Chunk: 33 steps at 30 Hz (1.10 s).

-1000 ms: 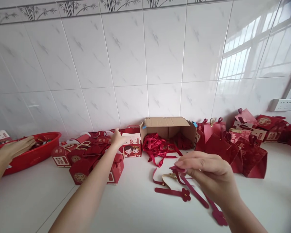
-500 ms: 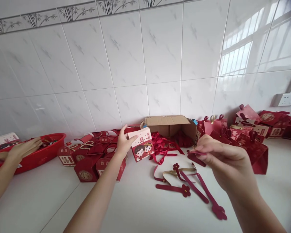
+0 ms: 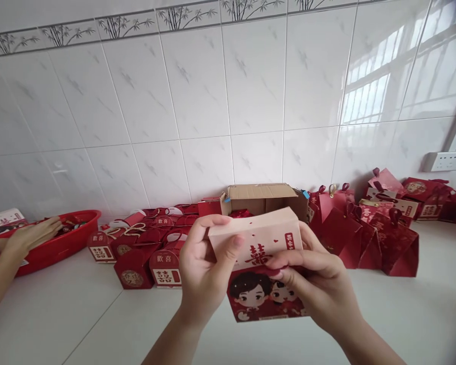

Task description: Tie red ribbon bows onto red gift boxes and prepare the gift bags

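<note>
Close to the camera is a cream-and-red gift box (image 3: 256,241), printed with a double-happiness character and two cartoon figures. My left hand (image 3: 209,258) is closed round its left side, thumb on the front. At the box's front right, my right hand (image 3: 319,274) pinches a small dark red piece, apparently the end of a strap (image 3: 277,271); most of it is hidden by my fingers and the box. The box and hands cover the part of the counter where loose straps lay.
Red gift boxes (image 3: 135,271) stand in a group at the left, others with strap handles (image 3: 397,248) at the right. An open cardboard carton (image 3: 258,191) is against the tiled wall. Another person's hand (image 3: 38,235) is over a red basin (image 3: 61,253) at far left.
My left hand has brought the gift box toward the camera. My right hand has moved left with the dark red piece and is now against the box's front.
</note>
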{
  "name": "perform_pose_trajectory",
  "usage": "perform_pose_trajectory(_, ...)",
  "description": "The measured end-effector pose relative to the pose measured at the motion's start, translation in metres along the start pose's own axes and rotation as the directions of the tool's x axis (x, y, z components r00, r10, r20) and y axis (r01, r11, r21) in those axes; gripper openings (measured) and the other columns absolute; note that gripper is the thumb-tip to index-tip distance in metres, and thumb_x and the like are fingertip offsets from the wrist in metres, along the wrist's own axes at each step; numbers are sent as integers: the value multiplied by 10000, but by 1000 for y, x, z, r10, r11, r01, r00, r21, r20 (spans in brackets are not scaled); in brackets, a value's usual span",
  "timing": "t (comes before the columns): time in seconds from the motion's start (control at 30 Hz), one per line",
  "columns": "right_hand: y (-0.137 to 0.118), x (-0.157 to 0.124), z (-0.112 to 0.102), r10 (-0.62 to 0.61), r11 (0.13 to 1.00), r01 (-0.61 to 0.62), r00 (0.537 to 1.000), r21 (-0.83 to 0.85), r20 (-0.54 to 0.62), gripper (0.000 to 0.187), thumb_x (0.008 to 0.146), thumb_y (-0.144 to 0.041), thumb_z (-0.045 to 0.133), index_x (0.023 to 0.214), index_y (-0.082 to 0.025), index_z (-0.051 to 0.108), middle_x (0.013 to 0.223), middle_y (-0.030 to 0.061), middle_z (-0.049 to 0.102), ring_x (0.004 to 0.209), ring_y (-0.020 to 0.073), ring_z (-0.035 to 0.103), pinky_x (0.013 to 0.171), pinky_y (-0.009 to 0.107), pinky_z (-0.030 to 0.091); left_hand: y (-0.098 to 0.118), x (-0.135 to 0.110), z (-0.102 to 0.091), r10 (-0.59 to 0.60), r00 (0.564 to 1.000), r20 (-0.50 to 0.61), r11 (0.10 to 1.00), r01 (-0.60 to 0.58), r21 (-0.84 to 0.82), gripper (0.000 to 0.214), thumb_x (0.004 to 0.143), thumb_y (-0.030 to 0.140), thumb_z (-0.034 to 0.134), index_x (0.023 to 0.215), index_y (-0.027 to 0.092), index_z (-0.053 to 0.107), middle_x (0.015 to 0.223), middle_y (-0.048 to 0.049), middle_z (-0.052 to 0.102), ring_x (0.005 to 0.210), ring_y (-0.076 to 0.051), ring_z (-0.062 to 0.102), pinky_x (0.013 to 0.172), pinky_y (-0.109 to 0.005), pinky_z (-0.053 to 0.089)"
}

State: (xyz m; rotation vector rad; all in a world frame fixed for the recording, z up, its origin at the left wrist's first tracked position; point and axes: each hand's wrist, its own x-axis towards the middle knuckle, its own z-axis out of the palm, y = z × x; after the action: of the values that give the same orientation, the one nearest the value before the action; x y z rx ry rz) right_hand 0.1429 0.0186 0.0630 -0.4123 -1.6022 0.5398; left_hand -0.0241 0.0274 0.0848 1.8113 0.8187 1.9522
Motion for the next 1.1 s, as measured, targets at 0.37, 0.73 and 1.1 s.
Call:
perform_pose_trajectory(0.37, 6, -1, -6, -124, 946, 106, 991, -305, -40, 147, 815, -194, 667, 829, -320, 741, 1464, -14, 340, 1315, 318, 358, 1025, 537, 382, -16, 1, 4, 71, 989, 131, 997, -65, -46, 166, 885, 213, 582, 740, 193, 503, 853, -10, 677, 843, -140, 649, 764, -268, 518)
perform_pose_trajectory(0.73, 2, 4, -13, -180, 890, 173, 983, -422, 22, 156, 839, -200, 637, 863, -318, 737, 1428, -5, 417, 1337, 312, 345, 1098, 566, 285, -10, -9, 8, 364, 882, 299, 922, -388, 22, 186, 831, 2, 552, 875, 182, 535, 861, -27, 716, 843, -148, 678, 989, -407, 454)
perform_pose_trajectory(1.1, 1, 2, -15, -128, 939, 131, 991, -319, 30, 342, 830, -110, 619, 1130, -268, 578, 1018, 60, 655, 808, 162, 649, 554, 235, 538, -14, -6, 7, 378, 838, 394, 921, -383, -70, 122, 875, 265, 605, 879, 191, 508, 864, -59, 662, 862, -171, 649, 732, -287, 545)
